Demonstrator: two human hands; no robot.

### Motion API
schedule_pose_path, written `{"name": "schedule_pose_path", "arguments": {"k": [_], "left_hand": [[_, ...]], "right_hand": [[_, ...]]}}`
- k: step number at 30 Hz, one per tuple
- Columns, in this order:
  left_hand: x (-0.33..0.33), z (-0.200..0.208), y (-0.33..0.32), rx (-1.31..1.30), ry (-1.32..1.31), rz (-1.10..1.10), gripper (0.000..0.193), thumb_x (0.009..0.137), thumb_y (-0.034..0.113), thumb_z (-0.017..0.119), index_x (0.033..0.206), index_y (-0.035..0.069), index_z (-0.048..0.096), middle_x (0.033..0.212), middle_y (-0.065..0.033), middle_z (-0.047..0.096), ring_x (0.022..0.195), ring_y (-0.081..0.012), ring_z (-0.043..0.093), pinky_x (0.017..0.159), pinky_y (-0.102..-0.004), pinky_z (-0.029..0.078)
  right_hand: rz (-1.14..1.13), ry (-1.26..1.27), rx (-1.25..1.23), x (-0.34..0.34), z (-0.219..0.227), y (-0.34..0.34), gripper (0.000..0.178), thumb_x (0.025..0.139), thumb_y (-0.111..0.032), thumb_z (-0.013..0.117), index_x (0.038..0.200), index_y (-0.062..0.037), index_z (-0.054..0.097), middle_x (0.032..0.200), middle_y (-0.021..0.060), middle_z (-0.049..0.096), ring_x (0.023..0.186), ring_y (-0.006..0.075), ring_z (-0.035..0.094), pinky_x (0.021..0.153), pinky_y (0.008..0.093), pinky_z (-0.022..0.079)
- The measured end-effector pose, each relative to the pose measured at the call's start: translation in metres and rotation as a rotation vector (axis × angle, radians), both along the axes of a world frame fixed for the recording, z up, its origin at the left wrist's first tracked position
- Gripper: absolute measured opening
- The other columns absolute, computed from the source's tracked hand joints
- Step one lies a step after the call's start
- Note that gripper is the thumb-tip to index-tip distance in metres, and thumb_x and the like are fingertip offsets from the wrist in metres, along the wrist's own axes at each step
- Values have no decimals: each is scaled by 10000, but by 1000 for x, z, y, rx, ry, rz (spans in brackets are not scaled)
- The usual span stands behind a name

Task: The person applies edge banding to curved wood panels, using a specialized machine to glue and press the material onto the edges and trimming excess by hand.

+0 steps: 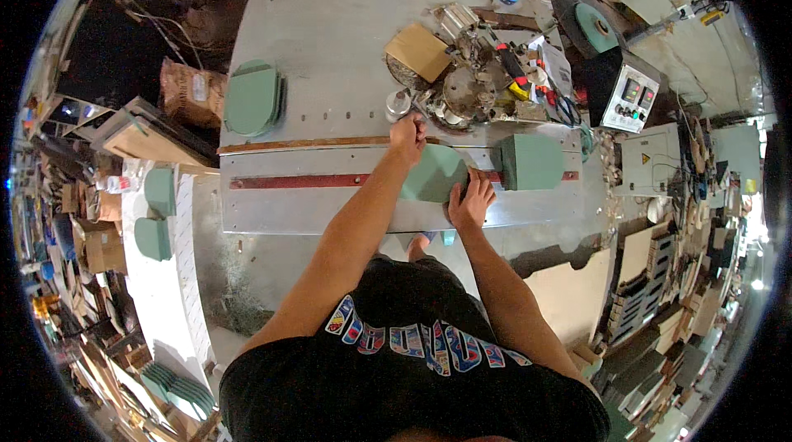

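Green panel (433,174) — plain, pale green. Block (532,162) beside it — same green. Bench (330,46) — dull grey metal, crossed by a red strip (305,182) and a brown wooden rail (297,145). Stack (252,98) of panels — green. Cardboard (418,51) — tan. Control box (631,97) — white, red displays. Shirt (396,376) — black, multicoloured lettering.

White control box (631,97) with two small dark readout screens stands at counter's (330,30) right end. Grey cabinet (650,160) just below it bears yellow triangular warning label (646,158). Brown cardboard boxes (99,244) stacked far left.
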State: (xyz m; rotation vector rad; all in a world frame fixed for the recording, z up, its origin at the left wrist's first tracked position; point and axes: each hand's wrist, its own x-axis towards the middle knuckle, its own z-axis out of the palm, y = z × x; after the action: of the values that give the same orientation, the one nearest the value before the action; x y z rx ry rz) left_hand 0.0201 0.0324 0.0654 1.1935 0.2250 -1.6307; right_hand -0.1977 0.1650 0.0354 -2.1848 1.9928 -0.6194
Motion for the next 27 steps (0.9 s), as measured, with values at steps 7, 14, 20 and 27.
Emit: {"name": "schedule_pose_path", "arguments": {"k": [7, 14, 20, 27], "left_hand": [[-10, -26, -11, -21, 300, 139, 177, 1081, 224, 597, 908, 192, 580, 703, 51, 498, 567, -90, 358, 495, -285, 268], [-25, -19, -19, 123, 236, 281, 258, 1056, 257, 740, 859, 158, 607, 678, 51, 540, 516, -104, 395, 498, -298, 261], [-25, 13, -19, 273, 91, 331, 191, 1026, 205, 783, 886, 133, 674, 728, 16, 639, 535, -95, 482, 488, -299, 278], [-20, -7, -12, 216, 77, 262, 134, 1034, 216, 769, 999, 120, 683, 749, 16, 654, 571, -102, 555, 490, -295, 329]], "right_hand": [[-23, 24, 9, 6, 7, 2, 610, 964, -295, 672, 1524, -115, 509, 1515, 165, 527, 1388, 426, 461, 1183, 605, 286], [-24, 71, 27, 7, 7, 1, 612, 971, -327, 659, 1520, -99, 515, 1488, 187, 542, 1323, 441, 487, 1153, 609, 299], [-23, 58, 21, 5, 5, 0, 597, 979, -346, 649, 1505, -94, 521, 1486, 186, 543, 1314, 446, 485, 1139, 606, 304], [-17, 22, 51, 7, 6, -5, 652, 940, -354, 682, 1514, -95, 512, 1490, 188, 531, 1383, 447, 455, 1196, 625, 266]]}}
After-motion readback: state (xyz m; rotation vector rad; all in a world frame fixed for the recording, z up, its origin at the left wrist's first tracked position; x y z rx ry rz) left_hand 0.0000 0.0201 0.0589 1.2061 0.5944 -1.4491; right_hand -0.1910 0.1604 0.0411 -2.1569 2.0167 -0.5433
